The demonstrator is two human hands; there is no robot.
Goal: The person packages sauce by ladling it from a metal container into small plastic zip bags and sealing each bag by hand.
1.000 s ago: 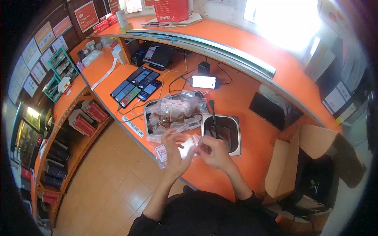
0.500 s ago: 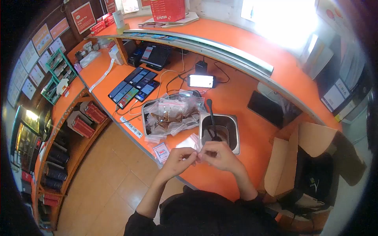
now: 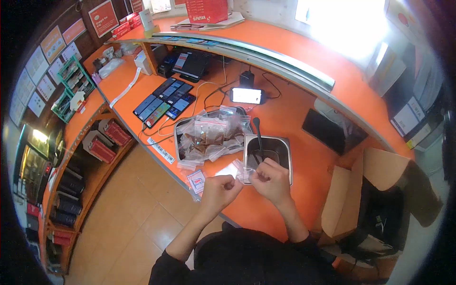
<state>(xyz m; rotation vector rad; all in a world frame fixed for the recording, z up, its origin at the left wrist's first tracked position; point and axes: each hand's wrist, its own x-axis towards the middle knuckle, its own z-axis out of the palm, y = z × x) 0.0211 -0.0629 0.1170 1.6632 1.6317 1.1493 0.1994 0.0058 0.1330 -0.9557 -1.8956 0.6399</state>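
Note:
My left hand is closed, its fingertips pinched at the left side of a small clear plastic bag. My right hand pinches the bag's other side, over the near edge of a steel container. A black-handled spoon stands in that container; its lower end is partly hidden. To the left, a metal tray holds a heap of clear zip bags with brown contents. A printed label card lies left of my left hand.
Several phones with cables lie beyond the tray, and a lit phone rests behind the steel container. A dark tablet lies to the right. An open cardboard box stands at the right. A raised shelf borders the counter's back.
My hands first came together at the small bag, then moved slightly apart. My right hand has shifted right and up over the steel container's edge.

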